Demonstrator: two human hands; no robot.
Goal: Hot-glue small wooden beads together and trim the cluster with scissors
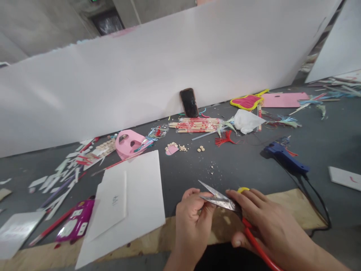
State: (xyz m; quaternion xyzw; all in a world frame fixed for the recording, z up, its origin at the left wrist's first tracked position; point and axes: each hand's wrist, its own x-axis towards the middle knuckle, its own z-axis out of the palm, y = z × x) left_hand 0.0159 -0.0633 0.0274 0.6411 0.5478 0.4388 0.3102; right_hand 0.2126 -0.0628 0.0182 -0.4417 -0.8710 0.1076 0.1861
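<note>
My right hand [270, 222] grips a pair of scissors [222, 201] with red handles, their blades spread apart and pointing left. Close by, the fingers of my left hand [194, 222] are pinched together at the lower blade. Whatever they hold is too small to make out. Beyond the blades, white crumbs [212, 168] are scattered on the dark table. Farther back lie a small pink heart-shaped piece [171, 149] edged with beige beads, a little pile of loose beads [184, 148] and a few bead clusters [201, 149].
A blue glue gun [287, 156] with a black cord lies at right. White boards [143, 188] and a purple packet [76, 222] are at left. A phone [189, 102] leans on the white partition [158, 67], behind wrapped sticks [197, 125] and a red tassel [225, 139].
</note>
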